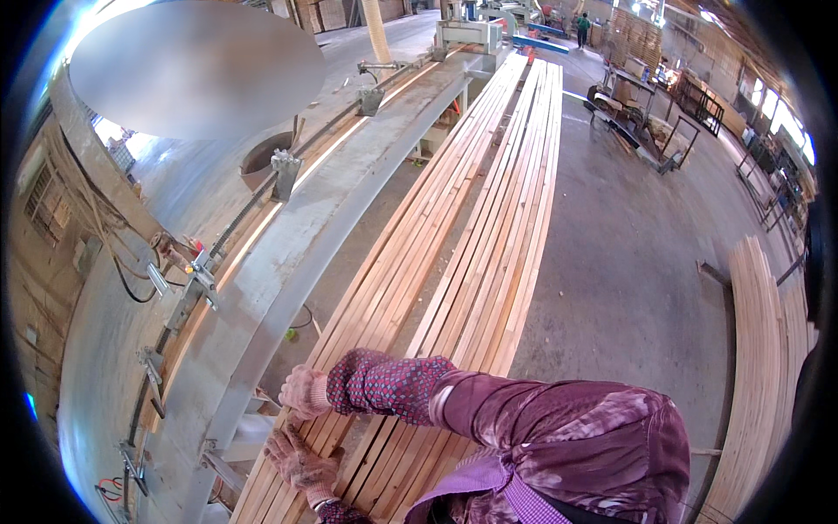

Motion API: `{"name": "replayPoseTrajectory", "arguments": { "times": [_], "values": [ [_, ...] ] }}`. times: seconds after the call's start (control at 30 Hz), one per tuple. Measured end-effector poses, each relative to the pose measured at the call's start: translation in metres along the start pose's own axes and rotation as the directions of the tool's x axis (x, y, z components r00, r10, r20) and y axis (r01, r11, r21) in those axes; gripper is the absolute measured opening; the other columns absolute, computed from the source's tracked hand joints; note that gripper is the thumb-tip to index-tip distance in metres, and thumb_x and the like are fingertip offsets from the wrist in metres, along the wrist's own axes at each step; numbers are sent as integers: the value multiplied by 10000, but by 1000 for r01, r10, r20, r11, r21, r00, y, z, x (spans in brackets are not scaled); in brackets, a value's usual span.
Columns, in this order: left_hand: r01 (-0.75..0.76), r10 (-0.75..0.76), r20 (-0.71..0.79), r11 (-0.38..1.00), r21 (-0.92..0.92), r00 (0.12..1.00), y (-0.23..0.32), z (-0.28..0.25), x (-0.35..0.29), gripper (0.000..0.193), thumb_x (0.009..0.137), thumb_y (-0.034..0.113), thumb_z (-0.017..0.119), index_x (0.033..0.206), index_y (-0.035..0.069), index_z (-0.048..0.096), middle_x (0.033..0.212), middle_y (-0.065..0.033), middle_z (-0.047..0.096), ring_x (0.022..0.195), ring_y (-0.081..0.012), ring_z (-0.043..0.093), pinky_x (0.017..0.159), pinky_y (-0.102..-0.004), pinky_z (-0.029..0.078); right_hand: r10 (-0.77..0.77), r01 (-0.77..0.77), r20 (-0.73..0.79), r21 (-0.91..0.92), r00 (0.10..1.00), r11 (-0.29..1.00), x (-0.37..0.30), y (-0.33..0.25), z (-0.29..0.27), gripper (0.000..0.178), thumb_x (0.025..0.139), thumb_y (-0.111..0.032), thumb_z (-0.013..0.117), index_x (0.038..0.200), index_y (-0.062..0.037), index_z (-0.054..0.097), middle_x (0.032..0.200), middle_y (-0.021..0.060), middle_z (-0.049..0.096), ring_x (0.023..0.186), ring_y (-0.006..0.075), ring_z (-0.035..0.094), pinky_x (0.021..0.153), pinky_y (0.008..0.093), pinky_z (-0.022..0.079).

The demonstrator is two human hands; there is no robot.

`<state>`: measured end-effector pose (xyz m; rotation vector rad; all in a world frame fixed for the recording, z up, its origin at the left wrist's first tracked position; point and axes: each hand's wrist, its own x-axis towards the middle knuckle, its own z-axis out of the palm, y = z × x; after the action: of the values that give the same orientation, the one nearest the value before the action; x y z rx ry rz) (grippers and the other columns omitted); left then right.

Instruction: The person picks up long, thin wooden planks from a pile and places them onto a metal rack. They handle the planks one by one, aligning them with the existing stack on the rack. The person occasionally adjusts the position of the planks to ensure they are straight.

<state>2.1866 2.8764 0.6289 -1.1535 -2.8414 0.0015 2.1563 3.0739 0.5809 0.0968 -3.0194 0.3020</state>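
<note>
Long, narrow wooden strips (410, 253) lie side by side in two bundles, running from below me to the far machine. My right hand (304, 393), in a pinkish knitted glove, reaches across from the right. Its fingers are curled over the left edge of the left bundle. Closer to me, my left hand (301, 463), gloved the same way, rests on top of that bundle with fingers spread. Patterned purple sleeves cover both arms. The undersides of the strips at my right fingers are hidden.
Left of the strips runs a long grey metal machine bed (279, 271) with clamps and a wooden strip along it. A machine head (467, 35) stands at its far end. Another stack of strips (751, 375) lies at right. A person (582, 29) is far off.
</note>
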Motion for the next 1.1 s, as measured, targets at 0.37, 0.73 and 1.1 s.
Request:
{"name": "replayPoseTrajectory", "arguments": {
  "times": [0.37,0.73,1.1],
  "values": [
    [15,-14,54,1000,-17,998,0,-2,0,1284,466,582,893,1510,67,351,1514,-247,390,1450,-428,288,1243,-541,137,23,-23,-14,0,1000,1000,-7,-3,-13,303,812,-393,664,976,-143,712,976,43,737,944,250,709,799,427,550],
    [-55,50,-92,997,-49,995,-21,35,-8,1087,589,611,844,1467,125,426,1481,-203,436,1409,-407,347,1213,-545,202,28,-47,225,82,974,996,-9,-7,-48,491,923,-522,576,1071,-72,705,1113,154,712,1090,325,669,941,467,500],
    [-3,5,31,999,-51,1000,0,-15,5,1109,573,632,834,1476,143,416,1480,-210,435,1410,-412,345,1209,-553,209,-27,28,186,-3,982,1000,-6,1,-38,488,936,-557,543,1146,-130,651,1183,100,677,1133,276,644,970,439,483]
  ]
}}
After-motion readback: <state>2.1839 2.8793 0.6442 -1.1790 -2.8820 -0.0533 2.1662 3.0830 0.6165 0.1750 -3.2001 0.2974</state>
